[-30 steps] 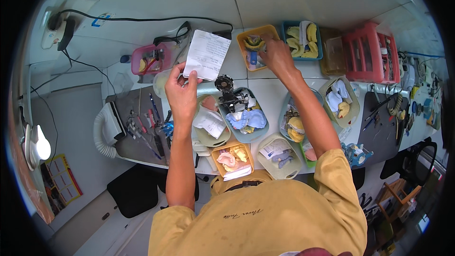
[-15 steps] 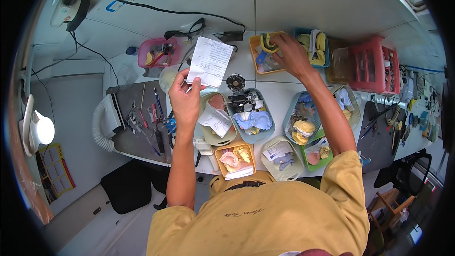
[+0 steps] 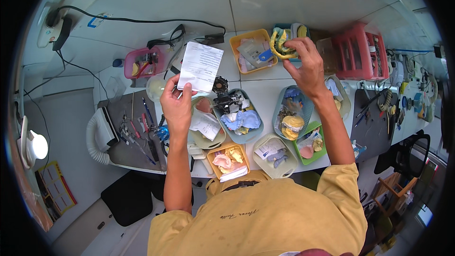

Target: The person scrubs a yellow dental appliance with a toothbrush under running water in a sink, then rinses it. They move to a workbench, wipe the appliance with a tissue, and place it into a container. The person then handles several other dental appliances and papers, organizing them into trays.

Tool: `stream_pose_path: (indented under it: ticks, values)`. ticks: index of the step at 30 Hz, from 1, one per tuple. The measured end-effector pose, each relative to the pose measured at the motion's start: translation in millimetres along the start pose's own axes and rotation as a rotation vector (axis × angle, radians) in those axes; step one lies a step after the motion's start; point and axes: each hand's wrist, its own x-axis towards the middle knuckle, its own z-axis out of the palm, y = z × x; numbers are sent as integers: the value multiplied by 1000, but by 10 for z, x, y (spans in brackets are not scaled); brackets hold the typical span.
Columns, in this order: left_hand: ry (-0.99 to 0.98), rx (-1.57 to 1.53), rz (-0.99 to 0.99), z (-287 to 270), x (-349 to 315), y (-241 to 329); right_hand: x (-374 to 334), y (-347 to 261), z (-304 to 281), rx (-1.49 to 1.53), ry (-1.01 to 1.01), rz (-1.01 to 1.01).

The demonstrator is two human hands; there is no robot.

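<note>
My left hand (image 3: 177,99) pinches a white printed paper slip (image 3: 201,66) by its lower edge, thumb on the front. In my right hand (image 3: 305,64) is a U-shaped dental impression (image 3: 276,47), yellow with dark green inside, its arch facing left. A blue handle (image 3: 266,55) projects from it over the yellow basket (image 3: 253,35). The fingers grip the impression's right side, raised in front of a teal basket (image 3: 277,27) at the back. Below the slip, a black dental articulator (image 3: 230,102) stands in a blue-grey basket (image 3: 244,135) beside blue moulded pieces (image 3: 242,120).
Several small baskets cover the white table: an orange one (image 3: 213,164) with pink and yellow casts, a green one (image 3: 309,160), and a blue one (image 3: 279,125) with a yellow cast (image 3: 292,126). Hand tools (image 3: 132,135) lie on the left mat. Red drawers (image 3: 358,50) stand back right.
My right hand has lifted the dental impression from above the yellow basket and moved it right, toward the teal basket. The slip stays in my left hand. The whole view has shifted slightly.
</note>
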Motion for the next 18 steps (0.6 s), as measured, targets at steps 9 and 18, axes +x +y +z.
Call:
stream_pose_path:
  ticks: [9,18]
  values:
    - [-1,28,-39,-89,-86,-131,-55,-13,-229,91,132,114]
    - [9,15,-29,-91,-110,-115,-31,-93,-258,115,140,134]
